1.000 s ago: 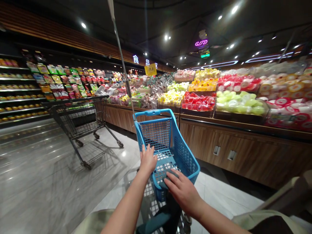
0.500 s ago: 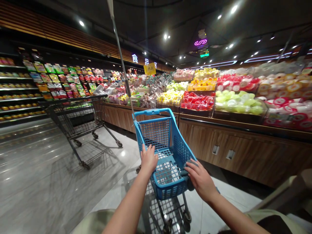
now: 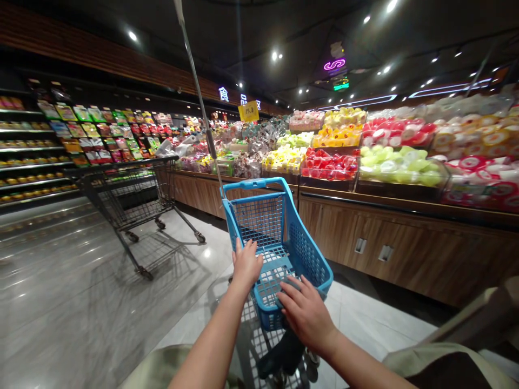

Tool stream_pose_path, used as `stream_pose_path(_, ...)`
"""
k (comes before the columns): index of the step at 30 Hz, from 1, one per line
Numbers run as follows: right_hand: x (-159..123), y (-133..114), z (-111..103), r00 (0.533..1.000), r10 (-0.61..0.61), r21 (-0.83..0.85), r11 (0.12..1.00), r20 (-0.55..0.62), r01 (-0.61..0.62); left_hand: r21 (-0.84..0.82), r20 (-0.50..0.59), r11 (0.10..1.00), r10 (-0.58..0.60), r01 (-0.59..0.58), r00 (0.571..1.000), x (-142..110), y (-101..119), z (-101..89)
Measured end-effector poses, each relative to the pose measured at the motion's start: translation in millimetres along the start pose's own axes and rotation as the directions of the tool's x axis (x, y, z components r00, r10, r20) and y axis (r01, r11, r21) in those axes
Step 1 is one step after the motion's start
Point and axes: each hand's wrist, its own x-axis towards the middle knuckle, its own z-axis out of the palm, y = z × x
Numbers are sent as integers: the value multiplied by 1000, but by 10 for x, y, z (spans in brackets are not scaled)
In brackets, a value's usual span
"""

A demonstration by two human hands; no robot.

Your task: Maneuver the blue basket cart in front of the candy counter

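Observation:
A small blue shopping cart with a latticed basket stands in front of me, its raised handle at the far end. My left hand rests at the basket's left rim, fingers stretched forward and apart. Over the near right part of the basket is my right hand, its fingers curled on a dark grey item whose kind I cannot make out. A dark shape hangs below that hand, beside the cart's lower frame. The palms of both hands are hidden.
To the left stands a larger black wire cart. A wood-fronted display counter runs along the right, piled with wrapped goods. A thin pole rises from the blue cart's left side. Stocked shelves line the far left.
My right hand has moved left and inward from the basket's right rim, with the dark grey item under its fingers. My left hand stays at the left rim.

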Motion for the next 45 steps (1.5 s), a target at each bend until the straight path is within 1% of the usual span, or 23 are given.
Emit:
stream_pose_path(3, -23, 155, -58, 998, -33, -10, 999, 61, 33, -11, 12, 1000, -4, 4, 1000, 6, -2, -6)
stream_pose_path(7, -93, 441, -140, 994, -58, -65, 996, 92, 64, -22, 26, 1000, -10, 11, 1000, 28, 16, -3)
stream_pose_path(11, -192, 723, -220, 995, -34, -106, 993, 99, 45, -26, 25, 1000, -15, 15, 1000, 47, 51, 10)
stream_pose_path(14, -220, 774, -232, 997, 19, -92, 996, 72, -13, -24, 17, 999, -22, 22, 1000, 50, 101, 23)
stream_pose_path(16, -197, 686, -199, 996, 87, -77, 993, 27, -84, -19, 9, 999, -29, 29, 1000, 48, 138, 33)
stream_pose_path(19, -106, 400, -103, 987, 154, -36, 987, -38, -155, -6, -3, 999, -42, 42, 999, 39, 175, 41)
stream_pose_path(22, 12, 50, 3, 987, 145, 24, 989, -70, -144, 5, -4, 999, -44, 44, 999, 24, 180, 27)
stream_pose_path(24, 75, -136, 57, 989, 127, 45, 991, -75, -124, 9, 2, 999, -41, 41, 999, 10, 165, 6)
stream_pose_path(26, 105, -238, 91, 992, 107, 49, 993, -59, -105, 9, 11, 999, -37, 37, 999, -4, 137, -20)
stream_pose_path(28, 100, -247, 106, 997, 69, 44, 997, -29, -67, 2, 23, 999, -32, 32, 999, -14, 102, -42)
stream_pose_path(31, 43, -126, 93, 1000, -20, 21, 1000, 17, 19, -14, 38, 999, -29, 30, 999, -17, 56, -59)
stream_pose_path(35, -72, 179, -14, 995, -82, -18, 996, 60, 83, -31, 47, 999, -27, 28, 999, -6, 35, -58)
stream_pose_path(41, -251, 763, -284, 995, -72, -95, 992, 68, 79, -46, 52, 999, -27, 29, 998, 1, 46, -54)
stream_pose_path(43, -291, 876, -317, 997, -51, -98, 994, 59, 56, -49, 49, 998, -29, 32, 998, -1, 69, -52)
stream_pose_path(45, -313, 907, -304, 999, -11, -89, 996, 33, 14, -51, 45, 998, -29, 31, 999, -2, 101, -47)
